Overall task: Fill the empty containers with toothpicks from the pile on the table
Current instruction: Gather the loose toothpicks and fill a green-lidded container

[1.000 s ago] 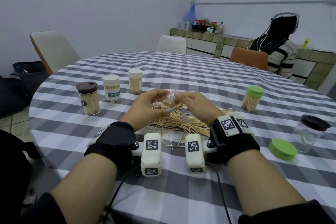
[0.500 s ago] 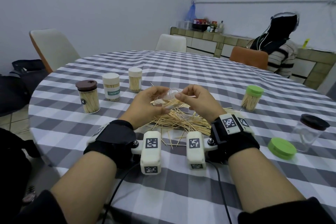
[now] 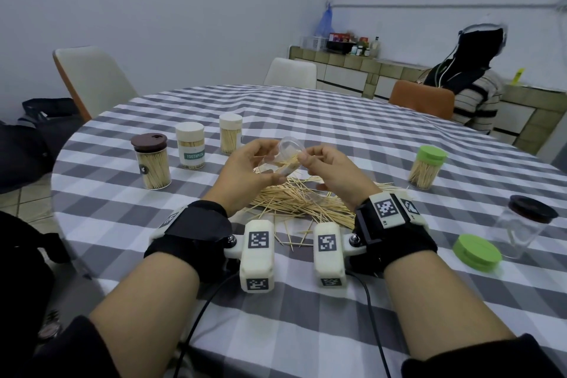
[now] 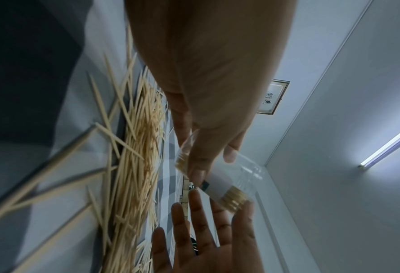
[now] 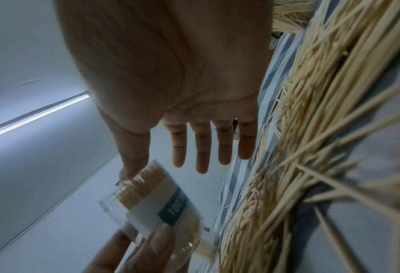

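L hand [image 3: 245, 169] grips a clear container [image 3: 283, 156] w/ thumb and fingers curled round its lower part, tilted, open mouth up and toward the R hand [image 3: 329, 173]; bundle of toothpicks already inside, label w/ "TOOT..." readable in R wrist view. R hand just beside the mouth: head view shows fingertips bunched at the rim, but R wrist view shows fingers [image 5: 202, 147] straight and spread, thumb tip touching the toothpick ends, so cannot tell if it pinches anything. Both hands held above the toothpick pile [image 3: 294, 202], which lies loose on the checked tablecloth [image 3: 306, 120] between the wrists and the hands, a few strays nearer the body. To the L, three filled jars in a row: brown-lid jar [image 3: 152, 161], white-lid jar w/ TOOTHPICK label [image 3: 190, 149], small white-lid jar [image 3: 230, 136]. To the R, green-lid jar [image 3: 428, 167] w/ toothpicks; further R a clear jar w/ dark lid [image 3: 521, 225], looks empty, and a loose green lid [image 3: 477, 252] flat on the cloth just beside it
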